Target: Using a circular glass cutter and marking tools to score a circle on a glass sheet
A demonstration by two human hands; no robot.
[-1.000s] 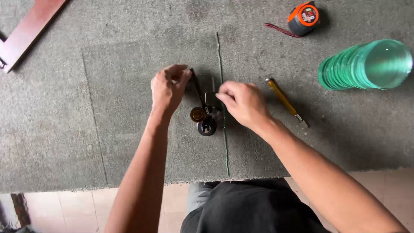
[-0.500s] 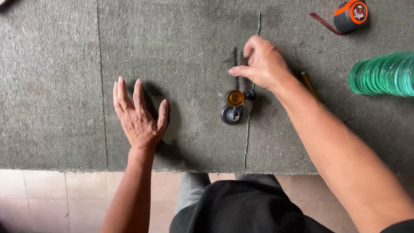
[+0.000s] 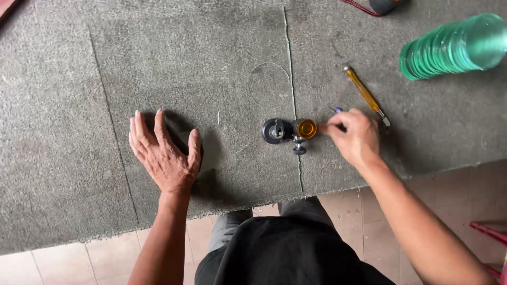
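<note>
1. I look down on a workbench covered in grey felt-like matting (image 3: 79, 79), with a seam running away from me down its middle and pale floor tiles showing past the near edge.
2. My right hand (image 3: 355, 137) is closed in a pinch on the arm end of a circle glass cutter (image 3: 289, 130); the fingertips meet just right of its amber knob.
3. The cutter lies on the matting right at the seam, directly left of that pinch. Its long axis runs left to right: black suction base at the left, amber knob in the middle, my grip at the right end.
4. The right hand is far nearer to it; the forearm comes in from the lower right, wrist low, knuckles up.
5. My left hand (image 3: 163, 153) lies flat and open, palm down, fingers spread, well apart to the left, holding nothing that I can see.
6. A faint scored circle shows just beyond the cutter.
7. A yellow-handled glass cutter (image 3: 365, 95) lies just beyond my right hand, slanted.
8. A stack of green glass discs (image 3: 454, 47) lies far right.
</note>
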